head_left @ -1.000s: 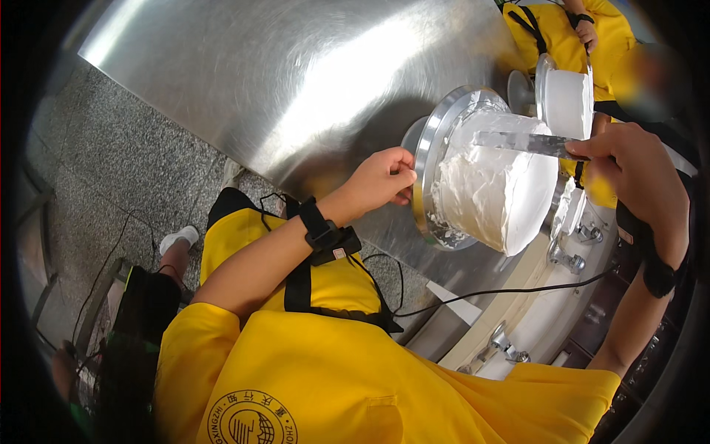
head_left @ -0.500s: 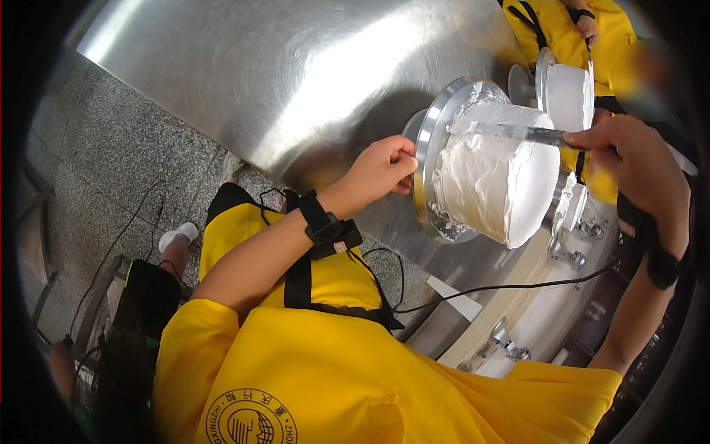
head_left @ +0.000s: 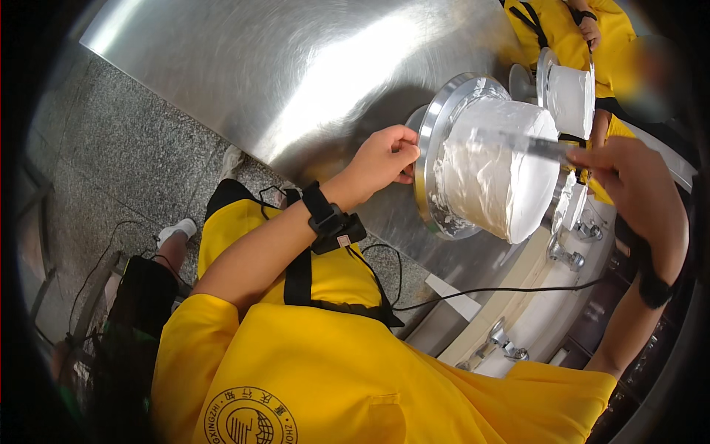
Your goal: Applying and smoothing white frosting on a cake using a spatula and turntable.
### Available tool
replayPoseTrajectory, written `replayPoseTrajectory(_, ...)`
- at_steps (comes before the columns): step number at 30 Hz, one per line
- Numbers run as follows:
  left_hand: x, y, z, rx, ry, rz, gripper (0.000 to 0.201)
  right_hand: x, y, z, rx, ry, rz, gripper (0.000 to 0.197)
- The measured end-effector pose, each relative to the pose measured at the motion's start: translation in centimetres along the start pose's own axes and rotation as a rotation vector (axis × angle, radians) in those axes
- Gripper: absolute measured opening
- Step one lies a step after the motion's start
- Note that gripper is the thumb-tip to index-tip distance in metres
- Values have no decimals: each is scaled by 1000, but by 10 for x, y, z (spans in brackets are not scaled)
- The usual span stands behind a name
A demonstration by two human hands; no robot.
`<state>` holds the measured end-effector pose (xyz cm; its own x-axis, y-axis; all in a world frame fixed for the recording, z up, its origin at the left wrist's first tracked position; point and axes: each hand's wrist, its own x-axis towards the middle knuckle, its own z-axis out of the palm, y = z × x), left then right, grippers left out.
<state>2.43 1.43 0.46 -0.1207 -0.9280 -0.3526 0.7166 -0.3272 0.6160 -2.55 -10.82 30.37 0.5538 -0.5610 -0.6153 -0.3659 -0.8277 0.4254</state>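
Observation:
A round cake [head_left: 481, 185] coated in white cream sits on a metal cake turntable [head_left: 427, 159]. The cream is ridged and uneven along its side. My left hand [head_left: 381, 159] has its fingers closed together on the turntable's rim. In my right hand [head_left: 636, 174] is the handle of an icing spatula [head_left: 549, 147]. Its blade, smeared by motion, lies across the side of the cake near the upper edge in view. White cream also clings to the turntable's plate around the cake's base.
Beyond my cake, a co-worker in yellow [head_left: 614, 22] works at a second white cake [head_left: 571, 100] on its own turntable. A shiny steel table [head_left: 244, 81] bears both. Metal taps [head_left: 568, 255] line a pale sink ledge at the right, crossed by a black cable [head_left: 510, 289].
My right hand has come down a little, and the spatula blade has tilted and slid lower along the cake's side. My left hand has shifted slightly upward at the turntable rim.

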Motion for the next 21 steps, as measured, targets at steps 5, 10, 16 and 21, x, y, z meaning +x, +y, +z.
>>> replayPoseTrajectory(5,7,0,7,-34,-23,9,23,-14,-17,-16,-154,-52,68,21)
replayPoseTrajectory(10,1,2,1,-11,11,-31,24,9,5,7,-104,140,-112,19)
replayPoseTrajectory(16,10,3,3,-44,21,53,25,-14,-25,-1,-201,-20,-63,18)
replayPoseTrajectory(21,6,6,5,-49,32,0,25,-4,-2,11,-165,142,-80,18)
